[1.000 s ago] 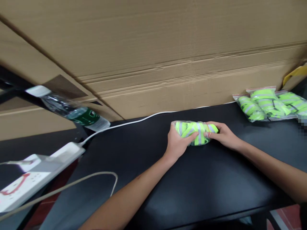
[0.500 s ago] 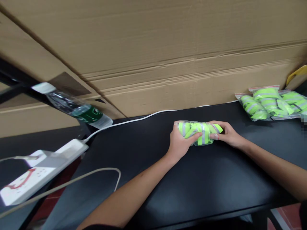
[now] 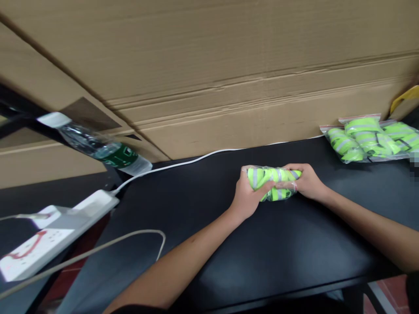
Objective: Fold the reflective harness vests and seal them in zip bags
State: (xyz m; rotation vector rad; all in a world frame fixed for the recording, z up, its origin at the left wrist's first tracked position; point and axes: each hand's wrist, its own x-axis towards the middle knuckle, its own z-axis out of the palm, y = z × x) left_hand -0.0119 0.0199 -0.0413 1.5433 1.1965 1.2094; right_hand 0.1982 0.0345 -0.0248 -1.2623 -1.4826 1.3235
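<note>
Gripping a clear plastic bag (image 3: 279, 174) at both ends, a person works over a black table (image 3: 262, 253), closer to its back edge than its near one. The left hand (image 3: 245, 196) is clamped around the bag's left end, thumb across the near side, while the right hand (image 3: 309, 181) is closed on the right end, next to a reddish line along the plastic. Whether the bag touches the tabletop cannot be told. Inside are fluorescent bands (image 3: 253, 178) with grey stripes, so the packing looks largely done; settling the right end and closing the mouth appear to be what is left, though the seal is too small to read. Toward the table's back right corner lie similar filled bags (image 3: 369, 139), apparently finished, against the cardboard (image 3: 229, 65). A white cable (image 3: 183, 165) runs along the back edge from a power strip (image 3: 62, 235) beyond the left edge, near a tilted water bottle (image 3: 114, 155).
</note>
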